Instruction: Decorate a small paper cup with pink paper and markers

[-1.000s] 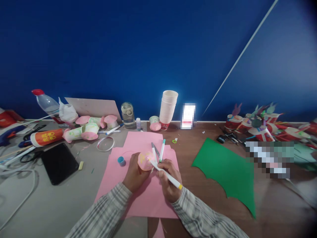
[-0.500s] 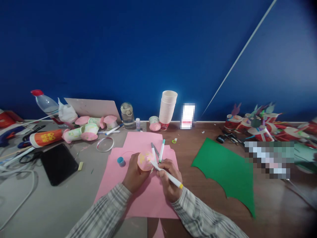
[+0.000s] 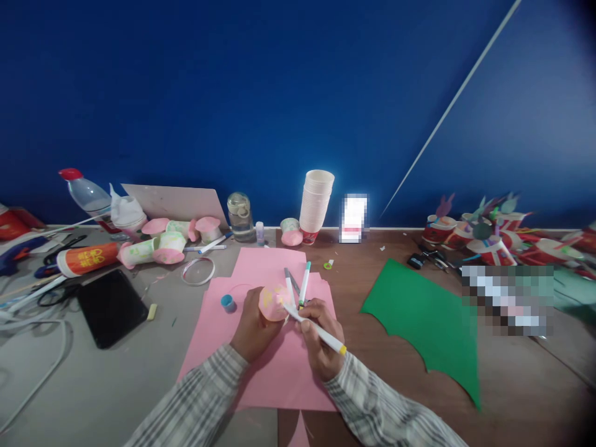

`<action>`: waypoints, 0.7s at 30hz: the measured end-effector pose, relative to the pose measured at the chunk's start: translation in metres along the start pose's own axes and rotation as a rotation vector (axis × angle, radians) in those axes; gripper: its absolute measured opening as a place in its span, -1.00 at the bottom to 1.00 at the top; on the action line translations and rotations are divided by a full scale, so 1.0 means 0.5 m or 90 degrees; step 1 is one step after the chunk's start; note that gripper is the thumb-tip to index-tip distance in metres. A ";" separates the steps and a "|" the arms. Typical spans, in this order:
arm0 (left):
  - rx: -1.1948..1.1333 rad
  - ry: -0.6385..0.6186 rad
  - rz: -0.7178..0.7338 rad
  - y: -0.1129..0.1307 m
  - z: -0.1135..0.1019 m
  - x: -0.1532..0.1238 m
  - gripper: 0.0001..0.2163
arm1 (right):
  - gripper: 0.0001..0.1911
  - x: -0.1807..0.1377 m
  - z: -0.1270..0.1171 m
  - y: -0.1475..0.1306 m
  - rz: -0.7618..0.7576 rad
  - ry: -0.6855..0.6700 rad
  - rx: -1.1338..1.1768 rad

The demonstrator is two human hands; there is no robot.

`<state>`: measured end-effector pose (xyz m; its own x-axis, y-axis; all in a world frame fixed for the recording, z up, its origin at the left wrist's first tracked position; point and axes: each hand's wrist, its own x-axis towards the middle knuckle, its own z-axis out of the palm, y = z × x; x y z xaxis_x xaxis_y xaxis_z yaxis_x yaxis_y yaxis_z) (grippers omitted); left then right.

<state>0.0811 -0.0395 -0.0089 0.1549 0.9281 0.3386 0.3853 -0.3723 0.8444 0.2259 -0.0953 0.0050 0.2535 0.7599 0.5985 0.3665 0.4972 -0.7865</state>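
Over the pink paper (image 3: 274,388), my left hand (image 3: 255,329) grips a paper cup with a round pink paper top (image 3: 270,300), which bears yellow marks. Most of the cup's body is hidden by my fingers. My right hand (image 3: 322,338) pinches a white marker pen (image 3: 331,341) with a yellow end, its tip at the pink top. Just beyond the right hand, a green-ended marker (image 3: 305,280) and a grey-ended marker (image 3: 288,284) lie on the paper. A small blue cap (image 3: 228,303) sits to the left of the cup.
A stack of paper cups (image 3: 316,202) and a glass jar (image 3: 241,217) stand by the blue wall. Green cut paper (image 3: 428,329) lies to the right, a black tablet (image 3: 112,308) to the left. Pink-topped decorated cups (image 3: 167,247) and an orange cup (image 3: 90,259) lie at the left.
The marker in my right hand has shifted very slightly against the pink top. My left hand keeps its hold, and everything else looks the same.
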 end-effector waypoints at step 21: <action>-0.025 -0.017 -0.011 0.002 -0.001 -0.001 -0.59 | -0.85 -0.007 0.006 0.008 0.026 -0.001 -0.008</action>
<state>0.0810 -0.0403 -0.0081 0.1723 0.9340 0.3131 0.3515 -0.3552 0.8662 0.2237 -0.0946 -0.0008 0.2676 0.7801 0.5655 0.3668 0.4603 -0.8085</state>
